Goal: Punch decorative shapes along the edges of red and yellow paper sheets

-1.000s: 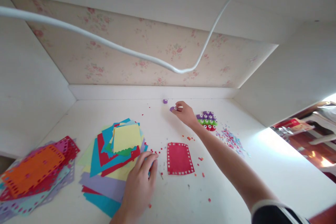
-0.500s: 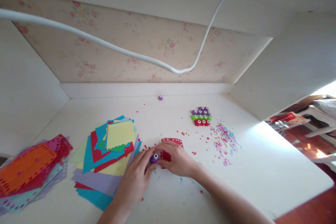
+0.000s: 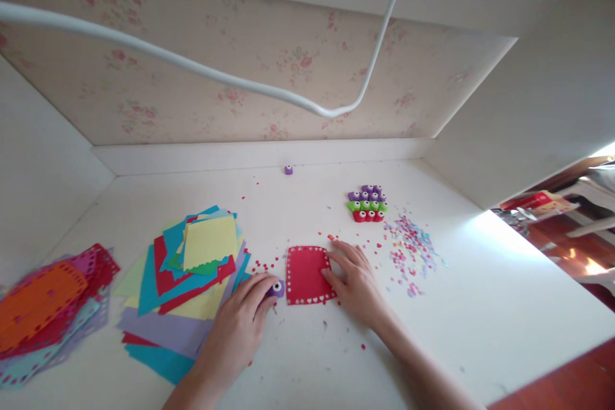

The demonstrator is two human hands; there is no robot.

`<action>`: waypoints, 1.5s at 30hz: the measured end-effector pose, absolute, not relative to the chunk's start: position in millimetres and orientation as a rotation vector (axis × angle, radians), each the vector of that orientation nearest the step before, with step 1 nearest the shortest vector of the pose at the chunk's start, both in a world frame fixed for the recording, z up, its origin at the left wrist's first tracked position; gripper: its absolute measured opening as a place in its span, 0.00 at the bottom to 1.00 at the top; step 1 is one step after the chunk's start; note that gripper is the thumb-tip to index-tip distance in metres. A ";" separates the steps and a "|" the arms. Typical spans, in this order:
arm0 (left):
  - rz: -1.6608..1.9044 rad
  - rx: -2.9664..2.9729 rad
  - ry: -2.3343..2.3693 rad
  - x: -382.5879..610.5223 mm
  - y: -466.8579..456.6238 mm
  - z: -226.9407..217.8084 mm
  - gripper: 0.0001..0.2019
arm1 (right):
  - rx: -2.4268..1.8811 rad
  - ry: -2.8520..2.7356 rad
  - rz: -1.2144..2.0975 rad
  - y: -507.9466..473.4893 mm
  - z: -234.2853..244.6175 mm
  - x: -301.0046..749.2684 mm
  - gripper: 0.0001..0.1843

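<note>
A small purple plastic punch (image 3: 278, 288) is grasped by the left hand (image 3: 241, 309); at its 3 o'clock, the red hole-edged paper square (image 3: 305, 274) is touched by the right hand (image 3: 356, 278), whether pinched cannot be told; the paper is best kept flat.

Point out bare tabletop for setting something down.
On the white tabletop, right of the multicoloured paper confetti; also between the multicoloured paper stack and the white back ledge. Crowded: between the left hand and right hand, where the red paper rectangle lies.
</note>
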State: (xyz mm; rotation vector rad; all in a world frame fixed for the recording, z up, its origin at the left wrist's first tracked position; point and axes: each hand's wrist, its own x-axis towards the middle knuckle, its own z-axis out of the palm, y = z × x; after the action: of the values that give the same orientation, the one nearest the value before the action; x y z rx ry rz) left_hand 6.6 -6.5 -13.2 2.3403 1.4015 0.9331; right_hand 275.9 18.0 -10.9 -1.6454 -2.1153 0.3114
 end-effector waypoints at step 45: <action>0.901 2.196 1.322 8.9 -8.2 -9.5 0.13 | -1.377 -1.610 0.765 29.6 6.5 267.5 0.11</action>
State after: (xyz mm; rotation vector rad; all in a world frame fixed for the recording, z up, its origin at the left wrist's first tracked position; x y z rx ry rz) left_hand 8.9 -8.2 -9.5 2.1956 1.3221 0.9013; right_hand 267.5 29.6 6.5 -1.3773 -1.6100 0.7647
